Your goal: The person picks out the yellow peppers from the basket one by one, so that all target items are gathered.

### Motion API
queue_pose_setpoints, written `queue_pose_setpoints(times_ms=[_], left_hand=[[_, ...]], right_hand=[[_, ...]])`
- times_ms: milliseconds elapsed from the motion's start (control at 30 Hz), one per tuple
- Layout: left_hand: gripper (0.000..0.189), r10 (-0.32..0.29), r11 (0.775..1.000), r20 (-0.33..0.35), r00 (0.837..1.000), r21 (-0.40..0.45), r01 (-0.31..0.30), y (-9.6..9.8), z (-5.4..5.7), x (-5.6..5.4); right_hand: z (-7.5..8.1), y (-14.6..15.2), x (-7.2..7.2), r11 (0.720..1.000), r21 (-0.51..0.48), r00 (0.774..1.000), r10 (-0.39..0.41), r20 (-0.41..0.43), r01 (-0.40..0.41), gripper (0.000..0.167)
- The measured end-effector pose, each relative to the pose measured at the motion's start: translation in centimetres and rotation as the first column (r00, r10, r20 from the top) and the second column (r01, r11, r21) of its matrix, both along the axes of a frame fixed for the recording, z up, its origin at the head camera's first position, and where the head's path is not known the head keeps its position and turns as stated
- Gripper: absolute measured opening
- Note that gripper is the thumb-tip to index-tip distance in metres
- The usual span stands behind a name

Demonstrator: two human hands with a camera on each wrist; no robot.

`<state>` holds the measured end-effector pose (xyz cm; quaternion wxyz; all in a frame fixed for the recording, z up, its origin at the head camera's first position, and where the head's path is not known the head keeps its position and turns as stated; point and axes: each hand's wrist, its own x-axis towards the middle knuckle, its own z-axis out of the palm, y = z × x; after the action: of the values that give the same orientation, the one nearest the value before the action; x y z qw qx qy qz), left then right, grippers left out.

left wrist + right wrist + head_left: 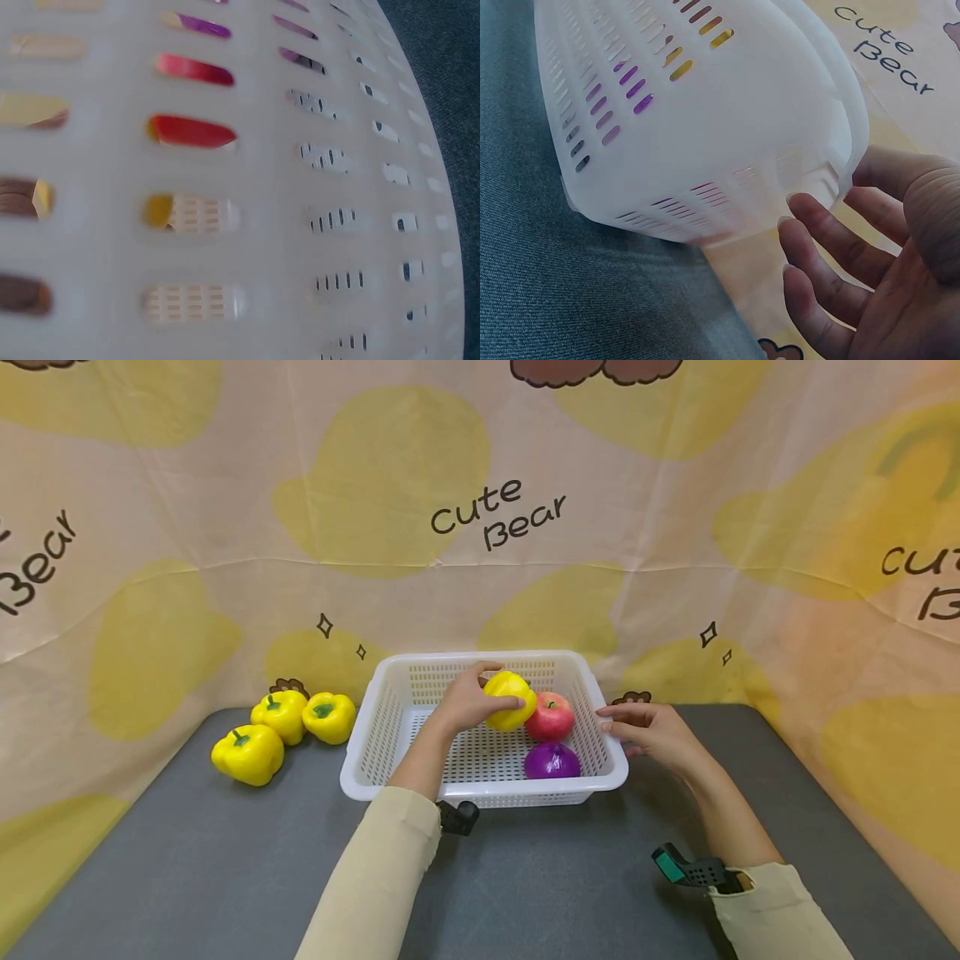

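Observation:
Inside the white perforated basket [495,789], my left hand [467,702] holds a yellow bell pepper [510,700] between thumb and fingers. The pepper overlaps a red apple [551,717] in the head view; whether they touch I cannot tell. Nearer the front wall lies a shiny purple round vegetable [552,761], perhaps an onion. At the basket's right end, my right hand [651,735] grips the rim with thumb and forefinger. Its other fingers [810,217] are loosely bent beside the outer wall. The left wrist view shows mostly the basket's slotted wall [262,225], which hides most of the hand.
Three more yellow bell peppers, a front one [249,754], a rear one [280,716] and a right one [329,718], stand on the dark grey table [187,860] left of the basket. A printed cloth [390,485] hangs behind the table.

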<state>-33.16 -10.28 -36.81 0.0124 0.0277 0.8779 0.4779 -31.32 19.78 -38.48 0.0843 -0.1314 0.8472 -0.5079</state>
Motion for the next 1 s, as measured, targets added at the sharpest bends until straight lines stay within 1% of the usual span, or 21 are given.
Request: queue_pose_setpoints(times_ms=[200, 367, 433, 633, 733, 800, 933, 1000], left_hand=[[0.081, 0.017, 0.999, -0.014, 1.0, 0.043, -0.017, -0.02, 0.11, 0.04], [0.078, -0.018, 1.0, -0.03, 0.999, 0.019, 0.018, 0.09, 0.08, -0.03], [0.074, -0.019, 1.0, -0.038, 0.999, 0.02, 0.02, 0.14, 0.06, -0.09], [0.071, 0.075, 0.995, -0.066, 0.995, 0.069, -0.07, 0.15, 0.1, -0.2], [0.071, 0.09, 0.994, -0.078, 0.993, 0.074, -0.084, 0.15, 0.14, -0.24], [0.071, 0.1, 0.993, -0.099, 0.99, 0.069, -0.094, 0.14, 0.14, -0.31], [0.072, 0.143, 0.989, -0.145, 0.979, 0.066, -0.135, 0.09, 0.18, -0.41], [0.073, 0.159, 0.987, -0.154, 0.975, 0.049, -0.153, 0.08, 0.16, -0.43]], right_hand=[[-0.02, -0.07, -0.03, 1.0, -0.001, 1.0, -0.008, 0.014, 0.008, 0.051], [0.12, -0.12, 0.11, 1.0, -0.008, 1.0, -0.002, 0.009, 0.002, 0.051], [0.15, -0.13, 0.13, 1.0, -0.014, 1.0, 0.001, 0.011, -0.001, 0.05], [0.06, -0.09, 0.06, 1.0, -0.006, 1.0, -0.008, 0.018, 0.008, 0.051], [0.01, -0.03, 0.03, 1.0, 0.003, 1.0, -0.013, 0.018, 0.013, 0.051], [-0.03, -0.02, 0.04, 1.0, 0.003, 1.0, -0.012, 0.018, 0.012, 0.051], [-0.06, -0.05, 0.05, 1.0, 0.001, 1.0, -0.014, 0.017, 0.013, 0.052], [-0.05, -0.06, 0.06, 1.0, 0.003, 1.0, -0.017, 0.014, 0.017, 0.051]])
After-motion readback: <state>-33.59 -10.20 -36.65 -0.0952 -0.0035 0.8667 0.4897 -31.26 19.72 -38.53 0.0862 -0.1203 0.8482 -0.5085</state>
